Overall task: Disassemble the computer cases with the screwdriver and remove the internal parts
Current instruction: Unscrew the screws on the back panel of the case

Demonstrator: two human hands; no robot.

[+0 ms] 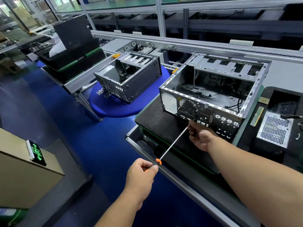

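My left hand wraps the orange-and-black handle of the screwdriver; my right hand pinches its thin steel shaft near the tip, at the perforated back panel of the near open metal computer case on the black mat.

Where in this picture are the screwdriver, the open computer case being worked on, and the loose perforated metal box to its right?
screwdriver (173,142): head view, middle of its bare metal shaft.
open computer case (170,100): head view, rear panel near its left corner.
perforated metal box (274,129): head view, middle of its perforated top face.
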